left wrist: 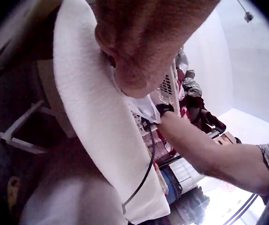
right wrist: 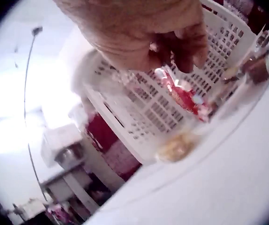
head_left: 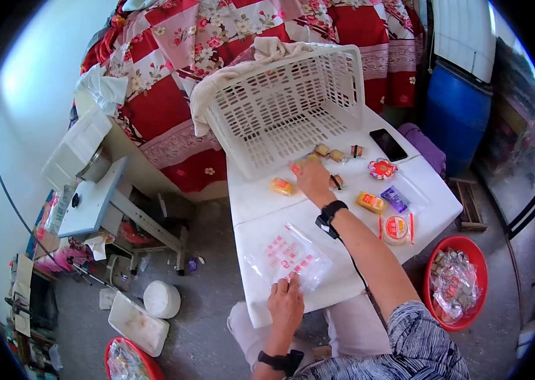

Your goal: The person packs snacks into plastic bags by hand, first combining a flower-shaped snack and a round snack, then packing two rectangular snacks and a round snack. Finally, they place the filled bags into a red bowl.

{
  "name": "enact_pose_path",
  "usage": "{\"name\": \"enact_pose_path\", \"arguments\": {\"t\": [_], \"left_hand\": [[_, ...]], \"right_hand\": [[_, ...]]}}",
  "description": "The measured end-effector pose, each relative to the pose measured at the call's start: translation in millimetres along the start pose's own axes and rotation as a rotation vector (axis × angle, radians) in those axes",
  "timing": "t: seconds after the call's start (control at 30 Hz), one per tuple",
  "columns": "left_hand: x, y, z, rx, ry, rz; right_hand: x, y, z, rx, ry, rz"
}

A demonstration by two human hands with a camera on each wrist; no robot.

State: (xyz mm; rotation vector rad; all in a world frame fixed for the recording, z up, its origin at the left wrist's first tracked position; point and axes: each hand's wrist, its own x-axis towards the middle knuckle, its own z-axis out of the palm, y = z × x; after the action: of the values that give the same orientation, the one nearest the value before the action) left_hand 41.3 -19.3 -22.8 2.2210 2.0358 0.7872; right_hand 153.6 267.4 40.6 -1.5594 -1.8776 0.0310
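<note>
A clear plastic bag (head_left: 283,253) with red print lies flat on the white-covered table. My left hand (head_left: 286,304) pinches its near edge; in the left wrist view the palm hides most of it. My right hand (head_left: 313,180) is in front of the white basket's opening, its fingers pointing down. Between those fingertips hangs a small red wrapped packet (right wrist: 186,96). A yellow wrapped snack (head_left: 282,186) lies to the left of this hand, and several small wrapped cakes (head_left: 337,156) lie just beyond it. To its right sit another yellow snack (head_left: 370,202) and a purple packet (head_left: 395,198).
The white plastic basket (head_left: 286,107) lies on its side at the table's back. A phone (head_left: 388,145), a red flower-shaped packet (head_left: 382,168) and a round wrapped cake (head_left: 397,229) are on the right. A red tub (head_left: 485,278) of wrappers stands on the floor beside a wooden stool (head_left: 468,202).
</note>
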Motion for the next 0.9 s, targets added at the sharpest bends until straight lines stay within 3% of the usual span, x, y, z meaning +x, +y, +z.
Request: {"name": "enact_pose_path", "arguments": {"t": [0.07, 0.13, 0.2, 0.4, 0.5, 0.63, 0.83, 0.9], "left_hand": [[1, 2, -2, -0.006, 0.024, -0.010], [2, 3, -2, -0.003, 0.012, -0.022], [3, 4, -2, 0.033, 0.017, -0.018], [6, 4, -1, 0.012, 0.056, -0.030], [6, 5, 0, -0.196, 0.151, -0.044], [2, 14, 4, -0.244, 0.241, -0.011], [8, 26, 8, -0.236, 0.235, -0.022], [9, 33, 5, -0.201, 0.150, 0.027]], "right_hand": [[-10, 8, -27, 0.024, 0.063, 0.056], [-41, 27, -51, 0.754, 0.061, 0.354], [-87, 37, -84, 1.094, -0.053, 0.458], [-209, 40, -142, 1.202, -0.277, 0.496], [-242, 34, -141, 1.180, -0.449, 0.456], [-258, 31, -124, 1.120, -0.453, 0.477], [-269, 28, -127, 1.136, -0.421, 0.555], [-263, 26, -127, 1.099, -0.382, 0.531]]}}
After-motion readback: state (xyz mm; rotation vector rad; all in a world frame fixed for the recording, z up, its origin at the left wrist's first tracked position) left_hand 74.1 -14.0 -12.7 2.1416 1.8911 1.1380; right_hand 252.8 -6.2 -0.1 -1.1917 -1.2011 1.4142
